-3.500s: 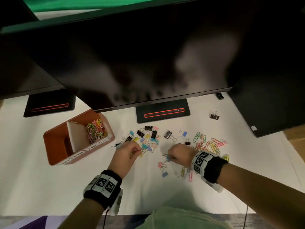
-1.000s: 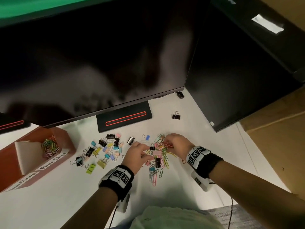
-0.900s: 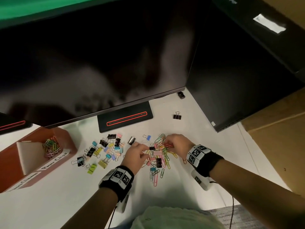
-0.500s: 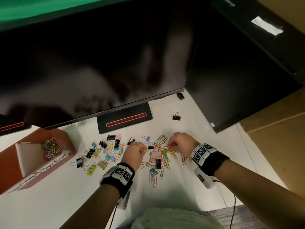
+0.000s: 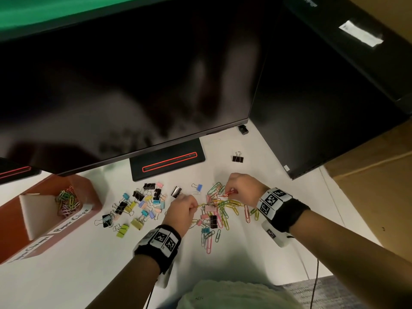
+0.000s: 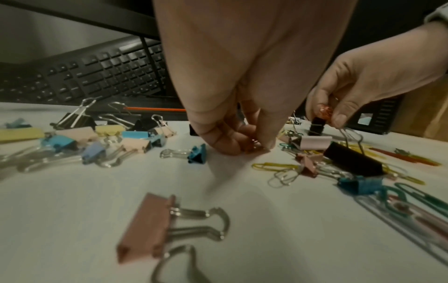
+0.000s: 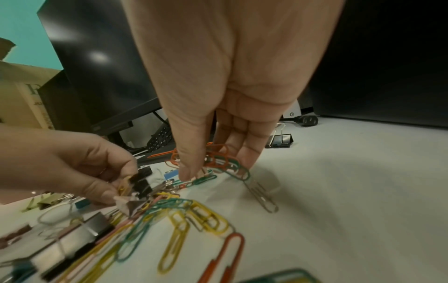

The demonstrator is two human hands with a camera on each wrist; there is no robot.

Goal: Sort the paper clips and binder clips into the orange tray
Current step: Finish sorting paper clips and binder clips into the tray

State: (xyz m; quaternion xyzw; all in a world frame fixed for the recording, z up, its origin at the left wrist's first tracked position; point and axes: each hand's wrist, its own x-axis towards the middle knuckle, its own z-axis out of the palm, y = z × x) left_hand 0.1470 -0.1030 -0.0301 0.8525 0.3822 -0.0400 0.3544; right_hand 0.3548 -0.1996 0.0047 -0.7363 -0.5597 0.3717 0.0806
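The orange tray (image 5: 91, 197) stands at the left, and its right compartment holds paper clips (image 5: 66, 200). Coloured binder clips (image 5: 142, 206) lie scattered beside it. Further right is a heap of paper clips (image 5: 227, 208) mixed with a few binder clips. Both hands are over that heap. My left hand (image 5: 194, 206) pinches a yellow paper clip (image 7: 123, 188) at the heap's left edge. My right hand (image 5: 230, 192) pinches a small bunch of orange and green paper clips (image 7: 219, 156) at its far side. The curled fingers hide the rest of what each hand holds.
A lone black binder clip (image 5: 237, 158) lies farther back on the white table. Dark monitors overhang the back, with a black stand (image 5: 167, 160) just behind the clips. A keyboard (image 6: 97, 76) sits under the monitor. A cardboard box (image 5: 379, 197) borders the right.
Both hands have shifted from the middle of the table to the paper clip heap on the right. In the last second they stayed there, picking at clips, with the right hand edging back.
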